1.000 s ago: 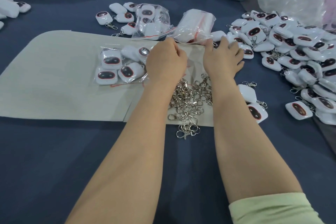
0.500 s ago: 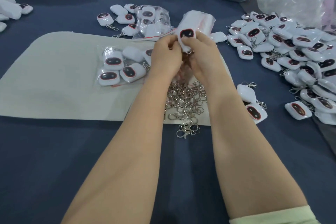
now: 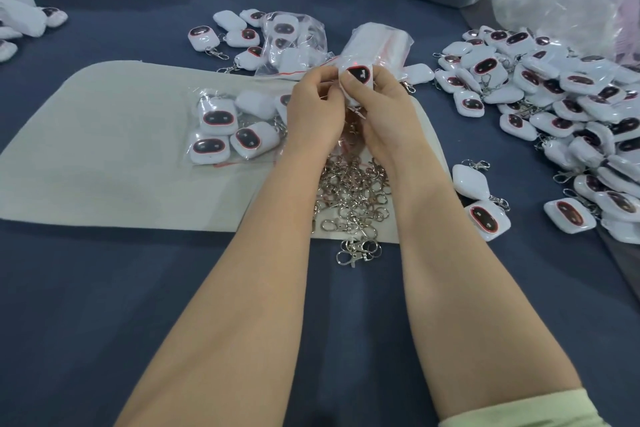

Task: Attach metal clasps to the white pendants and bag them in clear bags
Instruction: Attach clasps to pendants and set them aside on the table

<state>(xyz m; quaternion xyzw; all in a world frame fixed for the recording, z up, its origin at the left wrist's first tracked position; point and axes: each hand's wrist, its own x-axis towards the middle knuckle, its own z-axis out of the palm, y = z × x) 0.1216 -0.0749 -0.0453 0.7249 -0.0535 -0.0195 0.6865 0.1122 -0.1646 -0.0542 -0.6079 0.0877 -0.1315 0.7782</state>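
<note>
Pendants [image 3: 214, 118] in a clear bag [image 3: 258, 163] lay leftmost on the mat [image 3: 121, 156]. Next, the left hand [image 3: 317, 111] pinched one white pendant [image 3: 360, 77] held above the clasps [image 3: 349, 191], and the right hand [image 3: 384, 107] pinched its other side. Steady thumbs on both edges would likely keep the loop still for hooking. Its dark face pointed at the camera, long axis nearly upright, loop end seemingly down.

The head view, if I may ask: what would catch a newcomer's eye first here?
Most striking is the white pendant with its dark, red-rimmed face, pinched between the left hand and right hand at centre. Beneath the wrists a heap of metal clasps glints on the pale mat, and a big pile of pendants sprawls over the blue table at far right.
</note>
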